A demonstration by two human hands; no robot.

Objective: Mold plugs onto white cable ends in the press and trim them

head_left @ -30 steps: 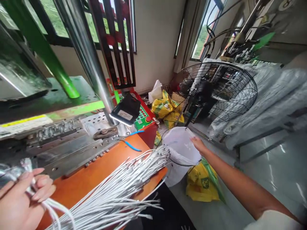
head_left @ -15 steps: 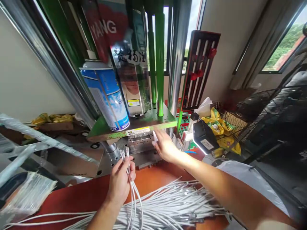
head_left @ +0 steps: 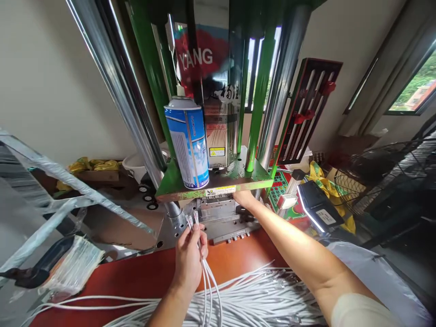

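My left hand (head_left: pixel 191 252) is closed around several white cables (head_left: pixel 208 279). Their clear connector ends (head_left: pixel 193 220) point up above my fingers, and the cables hang down toward the pile on the table. My right hand (head_left: pixel 242 198) reaches beneath the front edge of the green press plate (head_left: pixel 248 183), close to the metal mould (head_left: pixel 218 211). Its fingers are hidden under the plate, so whether they hold anything does not show. In front of the mould lies a metal strip with small tabs (head_left: pixel 231 237).
A blue spray can (head_left: pixel 189 145) stands on the green plate. A heap of white cables (head_left: pixel 262 297) covers the front of the red table (head_left: pixel 126 272). On the right are a lit black lamp (head_left: pixel 318 209) and a control panel (head_left: pixel 277 186); a wrapped metal frame (head_left: pixel 71 181) stands left.
My right hand has moved farther in under the green plate, its fingers now out of sight. My left hand still grips the cables. The view has shifted, so the press appears farther right.
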